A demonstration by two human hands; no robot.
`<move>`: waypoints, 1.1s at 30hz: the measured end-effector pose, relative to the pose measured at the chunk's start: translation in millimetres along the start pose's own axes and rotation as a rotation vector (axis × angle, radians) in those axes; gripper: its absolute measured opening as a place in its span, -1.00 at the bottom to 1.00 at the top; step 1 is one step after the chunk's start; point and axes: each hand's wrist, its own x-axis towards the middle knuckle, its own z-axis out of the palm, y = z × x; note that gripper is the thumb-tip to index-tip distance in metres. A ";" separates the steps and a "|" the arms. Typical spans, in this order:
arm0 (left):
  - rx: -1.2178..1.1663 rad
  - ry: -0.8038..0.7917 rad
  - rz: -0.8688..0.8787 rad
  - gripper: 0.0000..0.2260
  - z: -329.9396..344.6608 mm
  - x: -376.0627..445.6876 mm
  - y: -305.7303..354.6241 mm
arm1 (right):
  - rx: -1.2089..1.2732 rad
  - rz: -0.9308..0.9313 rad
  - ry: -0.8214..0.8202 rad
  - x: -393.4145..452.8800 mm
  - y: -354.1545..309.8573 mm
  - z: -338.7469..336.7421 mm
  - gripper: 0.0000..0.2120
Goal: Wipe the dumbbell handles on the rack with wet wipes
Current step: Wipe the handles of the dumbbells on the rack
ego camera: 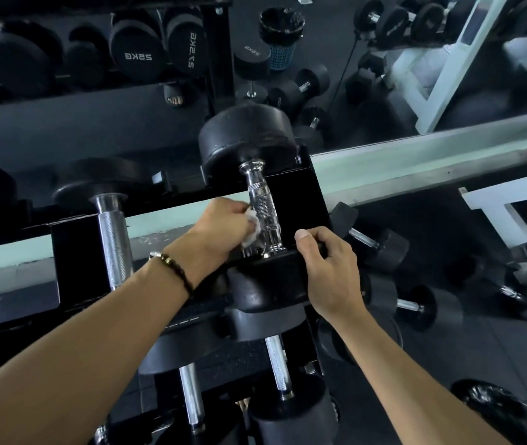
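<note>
A black dumbbell with a knurled chrome handle (263,207) lies on the top tier of the rack (291,191), its far head (246,136) toward the mirror. My left hand (220,226) holds a crumpled white wet wipe (252,228) against the left side of that handle. My right hand (328,268) grips the rim of the dumbbell's near head (267,284), thumb on top. A second dumbbell's chrome handle (112,239) lies on the same tier to the left.
Lower tiers hold more dumbbells with chrome handles (278,364) (191,396). A mirror behind the rack reflects other weights and a lined waste basket (283,40). Loose dumbbells (413,305) lie on the floor to the right, beside a white frame (493,203).
</note>
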 end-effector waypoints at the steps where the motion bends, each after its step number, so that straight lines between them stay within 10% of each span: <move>1: -0.115 0.035 -0.018 -0.82 2.4 5.4 4.1 | 0.000 0.003 0.001 -0.1 0.2 0.2 -0.68; 7: 0.035 -0.283 -0.140 -0.63 -5.0 -9.5 -7.7 | 0.009 -0.013 -0.003 -0.7 -2.5 -0.6 -0.70; 13: -0.390 -0.112 -0.044 -0.57 -1.5 12.0 9.4 | 0.007 -0.003 -0.013 -1.2 -0.7 -0.9 -0.71; 28: -0.148 -0.381 -0.234 -0.56 -5.1 2.5 -6.2 | 0.026 -0.034 0.005 0.4 2.2 -0.4 -0.60; 33: -0.344 -0.043 -0.047 -0.60 0.0 14.8 9.9 | 0.007 -0.006 0.006 1.2 5.4 -0.6 -0.63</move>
